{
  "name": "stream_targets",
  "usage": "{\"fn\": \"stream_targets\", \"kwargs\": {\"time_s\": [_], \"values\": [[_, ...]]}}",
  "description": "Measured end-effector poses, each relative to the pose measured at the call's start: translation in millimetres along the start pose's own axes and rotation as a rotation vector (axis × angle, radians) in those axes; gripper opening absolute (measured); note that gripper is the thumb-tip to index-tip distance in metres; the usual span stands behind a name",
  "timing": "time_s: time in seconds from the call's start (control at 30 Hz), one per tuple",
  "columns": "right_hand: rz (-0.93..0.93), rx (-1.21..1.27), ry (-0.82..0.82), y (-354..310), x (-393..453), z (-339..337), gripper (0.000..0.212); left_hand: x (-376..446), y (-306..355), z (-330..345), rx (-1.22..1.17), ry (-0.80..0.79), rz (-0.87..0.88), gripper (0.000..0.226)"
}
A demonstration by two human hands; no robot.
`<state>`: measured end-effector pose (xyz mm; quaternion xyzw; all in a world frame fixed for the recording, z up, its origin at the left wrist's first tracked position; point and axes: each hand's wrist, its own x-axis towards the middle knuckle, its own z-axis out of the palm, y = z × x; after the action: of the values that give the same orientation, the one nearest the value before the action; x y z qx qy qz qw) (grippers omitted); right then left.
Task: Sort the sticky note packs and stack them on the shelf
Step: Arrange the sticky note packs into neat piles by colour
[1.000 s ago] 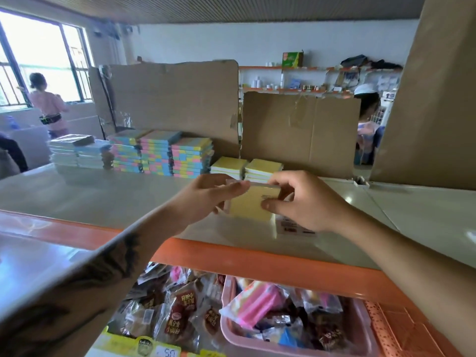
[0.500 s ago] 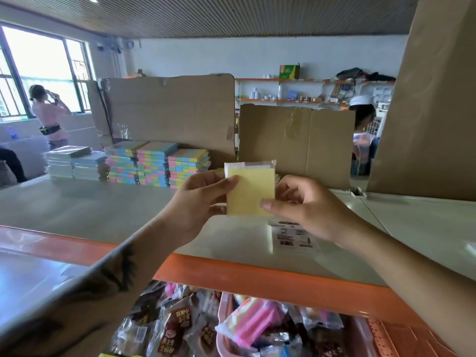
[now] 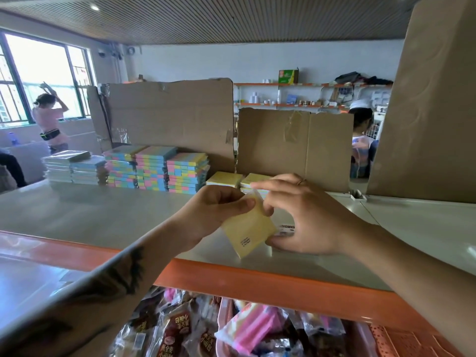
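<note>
Head view: a yellow sticky note pack [image 3: 248, 231] in clear wrapping is held tilted above the near edge of the shelf [image 3: 103, 215], between both hands. The left hand [image 3: 211, 215] is curled around the pack's upper left part, with the thumb pressed on its top corner. The right hand [image 3: 306, 217] is placed on the pack's right side: its thumb is set against the lower right edge, while the upper fingers [image 3: 273, 185] are bent over the top corner, where the clear wrapper flap is pinched. A ring is worn on one finger of the right hand.

Just beyond the hands, two short piles of yellow packs [image 3: 224, 178] are seen side by side on the shelf, against a low cardboard sheet [image 3: 296, 145]. To their left, three taller stacks of multicoloured packs [image 3: 157, 167] are lined up, touching one another, in front of a larger cardboard sheet [image 3: 170, 117]. Farther left, lower stacks of pale blue packs [image 3: 74, 168] are set. A printed label [image 3: 287, 229] is partly hidden behind the right hand on the shelf surface.

The shelf's near edge is trimmed in orange [image 3: 257, 276]. Below it, wrapped snacks [image 3: 180, 331] and a pink packet [image 3: 252, 328] are seen in a lower bin. At far left, a person [image 3: 50, 119] is seen by the window [image 3: 43, 78]; another person [image 3: 362, 140] is partly visible at far right, behind the cardboard.
</note>
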<state>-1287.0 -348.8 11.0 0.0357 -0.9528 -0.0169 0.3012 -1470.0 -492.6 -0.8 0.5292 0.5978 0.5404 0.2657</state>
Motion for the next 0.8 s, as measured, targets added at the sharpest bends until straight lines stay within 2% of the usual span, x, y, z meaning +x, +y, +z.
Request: {"fn": "stream_targets", "kwargs": {"time_s": [0.1,0.23,0.4,0.53,0.6,0.7,0.73,0.8], "values": [[-0.034,-0.046,0.002,1.0,-1.9,-0.5,0.043,1.1,-0.7,-3.8,-0.01,-0.01,-0.042,0.046],[-0.04,-0.003,-0.014,0.2,0.6,-0.3,0.052,2.6,-2.0,-8.0,0.009,-0.033,-0.095,0.041],[-0.014,-0.022,-0.04,10.2,5.5,-5.1,0.069,-0.8,-4.4,-16.2,-0.018,-0.029,-0.108,0.046],[0.117,-0.019,-0.049,36.6,18.1,-8.0,0.069,-2.1,-12.4,-27.1,0.189,0.11,-0.037,0.059],[0.226,0.001,-0.026,55.3,28.8,-5.6,0.067,-6.3,-16.5,-32.0,0.394,0.155,-0.051,0.06],[0.396,0.034,-0.002,83.1,48.2,5.9,0.062,-16.7,-17.5,-31.8,0.936,0.082,-0.142,0.069],[0.454,0.048,-0.009,91.6,53.9,11.6,0.058,-17.2,-20.0,-31.0,1.047,0.018,-0.141,0.074],[0.539,0.074,-0.016,106.6,62.8,23.6,0.055,-15.8,-23.1,-28.0,1.107,-0.111,-0.172,0.082]]}}
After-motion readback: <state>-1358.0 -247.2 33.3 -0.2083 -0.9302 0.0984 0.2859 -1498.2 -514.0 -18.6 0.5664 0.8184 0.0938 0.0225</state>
